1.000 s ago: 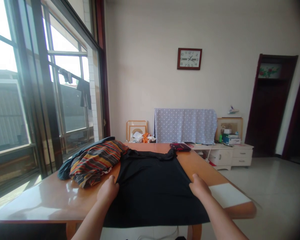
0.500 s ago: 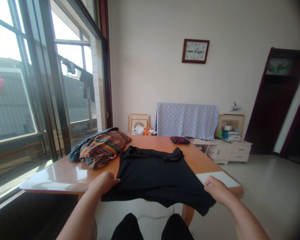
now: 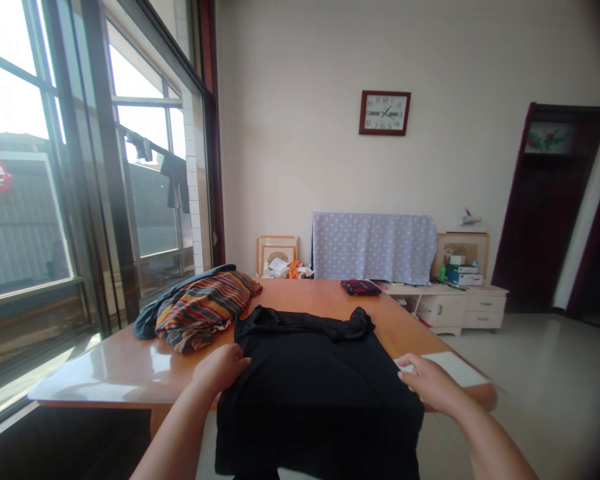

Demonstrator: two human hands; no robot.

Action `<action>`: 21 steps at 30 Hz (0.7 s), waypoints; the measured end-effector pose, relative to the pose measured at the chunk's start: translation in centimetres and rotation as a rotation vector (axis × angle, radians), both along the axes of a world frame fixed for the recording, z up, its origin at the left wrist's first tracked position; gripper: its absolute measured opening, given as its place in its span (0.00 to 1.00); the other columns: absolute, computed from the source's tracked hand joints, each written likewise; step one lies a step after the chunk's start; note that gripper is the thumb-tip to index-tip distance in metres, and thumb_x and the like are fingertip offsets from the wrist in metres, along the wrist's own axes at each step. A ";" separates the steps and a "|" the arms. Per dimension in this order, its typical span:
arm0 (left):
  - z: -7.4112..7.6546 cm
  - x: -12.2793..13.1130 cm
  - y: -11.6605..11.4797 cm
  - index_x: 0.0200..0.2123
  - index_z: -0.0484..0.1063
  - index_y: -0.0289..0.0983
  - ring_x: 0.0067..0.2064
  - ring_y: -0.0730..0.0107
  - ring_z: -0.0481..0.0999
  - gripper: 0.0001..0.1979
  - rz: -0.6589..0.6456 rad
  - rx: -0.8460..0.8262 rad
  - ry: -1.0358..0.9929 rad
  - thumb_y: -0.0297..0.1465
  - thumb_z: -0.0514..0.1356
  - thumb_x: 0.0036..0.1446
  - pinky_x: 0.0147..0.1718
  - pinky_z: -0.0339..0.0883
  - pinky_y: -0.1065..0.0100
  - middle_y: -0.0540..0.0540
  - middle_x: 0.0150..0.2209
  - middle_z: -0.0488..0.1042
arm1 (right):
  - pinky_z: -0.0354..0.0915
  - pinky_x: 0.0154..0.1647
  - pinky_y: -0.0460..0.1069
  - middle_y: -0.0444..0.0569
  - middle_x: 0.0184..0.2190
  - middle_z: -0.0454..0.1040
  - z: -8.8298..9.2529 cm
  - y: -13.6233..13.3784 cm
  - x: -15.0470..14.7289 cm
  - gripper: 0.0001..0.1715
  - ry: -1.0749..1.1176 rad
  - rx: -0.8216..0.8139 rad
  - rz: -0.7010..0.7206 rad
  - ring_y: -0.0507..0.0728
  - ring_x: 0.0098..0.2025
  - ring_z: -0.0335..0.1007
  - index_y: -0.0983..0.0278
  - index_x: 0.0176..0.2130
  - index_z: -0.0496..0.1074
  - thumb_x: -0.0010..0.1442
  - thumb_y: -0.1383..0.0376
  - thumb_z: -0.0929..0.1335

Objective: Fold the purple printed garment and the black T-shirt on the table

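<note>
- The black garment (image 3: pixel 320 393) lay straight ahead at twelve o'clock, spread over the table, its near part hanging past the edge toward six and its far end bunched into a loose, raised fold.
- The left hand (image 3: pixel 222 368) was at the garment's nine o'clock side, fingers curled in and thumb pressed to them, pinching the black edge.
- The right hand (image 3: pixel 429 383) was at its three o'clock side, thumb and forefinger brought close together at the cloth's edge; how much fabric lay between them could not be told.
- The table (image 3: pixel 115 375) carried all this on a glossy orange-brown top, with a white patch (image 3: pixel 453 368) at about one o'clock, just beyond the right hand.
- At eleven o'clock, beside the garment, a striped cloth (image 3: pixel 203 308) lay heaped against a blue-grey cloth (image 3: pixel 147 325).
- A dark folded cloth (image 3: pixel 361 287) with pinkish marks sat near the table's far edge, just past twelve.
- Beyond the table, a pale blue dotted cover (image 3: pixel 373 247) hung just past twelve, and a low white cabinet (image 3: pixel 447 312) stood toward one.
- High on the wall, just past twelve, was a brown-framed clock (image 3: pixel 385 113); large windows (image 3: pixel 150 213) filled ten to eleven.
</note>
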State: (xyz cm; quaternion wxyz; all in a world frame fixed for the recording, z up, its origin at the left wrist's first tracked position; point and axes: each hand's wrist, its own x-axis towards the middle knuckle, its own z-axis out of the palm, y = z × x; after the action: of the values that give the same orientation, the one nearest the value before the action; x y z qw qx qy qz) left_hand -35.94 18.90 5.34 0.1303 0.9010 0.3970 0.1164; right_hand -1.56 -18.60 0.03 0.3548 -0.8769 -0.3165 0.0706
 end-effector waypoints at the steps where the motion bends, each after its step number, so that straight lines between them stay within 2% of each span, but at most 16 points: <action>1: 0.0 0.7 0.0 0.36 0.78 0.41 0.39 0.60 0.78 0.16 -0.005 0.000 -0.012 0.46 0.59 0.55 0.34 0.64 0.69 0.44 0.38 0.80 | 0.56 0.27 0.45 0.45 0.25 0.73 -0.1 0.7 0.2 0.15 0.009 -0.003 0.011 0.53 0.27 0.68 0.61 0.44 0.72 0.58 0.59 0.65; 5: -0.2 4.1 0.0 0.39 0.77 0.42 0.42 0.57 0.78 0.17 -0.002 0.013 -0.029 0.46 0.57 0.57 0.34 0.63 0.67 0.43 0.41 0.80 | 0.59 0.30 0.45 0.48 0.33 0.77 -0.7 3.1 1.5 0.14 0.018 0.026 0.019 0.54 0.34 0.71 0.60 0.44 0.72 0.59 0.58 0.66; 10: -1.2 9.0 0.9 0.42 0.76 0.44 0.46 0.57 0.77 0.14 -0.059 0.030 -0.068 0.43 0.56 0.58 0.37 0.63 0.66 0.44 0.45 0.79 | 0.56 0.28 0.45 0.45 0.29 0.75 -0.9 6.3 3.3 0.16 0.033 -0.013 0.063 0.53 0.29 0.69 0.61 0.48 0.70 0.61 0.59 0.65; 17: -2.2 13.6 4.7 0.49 0.72 0.47 0.51 0.57 0.77 0.15 -0.029 0.078 -0.064 0.37 0.54 0.61 0.43 0.65 0.65 0.45 0.49 0.78 | 0.55 0.30 0.46 0.44 0.28 0.74 1.1 11.8 2.6 0.15 -0.069 -0.079 0.173 0.53 0.30 0.69 0.59 0.47 0.73 0.59 0.62 0.67; 21: -2.5 15.4 6.7 0.57 0.69 0.47 0.54 0.55 0.75 0.21 -0.055 0.116 -0.037 0.33 0.54 0.60 0.46 0.66 0.62 0.44 0.55 0.75 | 0.57 0.34 0.47 0.47 0.36 0.78 2.1 15.0 1.9 0.22 -0.162 -0.144 0.206 0.57 0.37 0.73 0.56 0.51 0.73 0.56 0.65 0.68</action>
State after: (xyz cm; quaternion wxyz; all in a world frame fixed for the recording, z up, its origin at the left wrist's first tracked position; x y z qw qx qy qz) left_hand -20.50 25.56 2.87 0.0883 0.9154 0.3620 0.1524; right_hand 0.39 -3.60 2.09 0.2553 -0.8657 -0.4265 0.0584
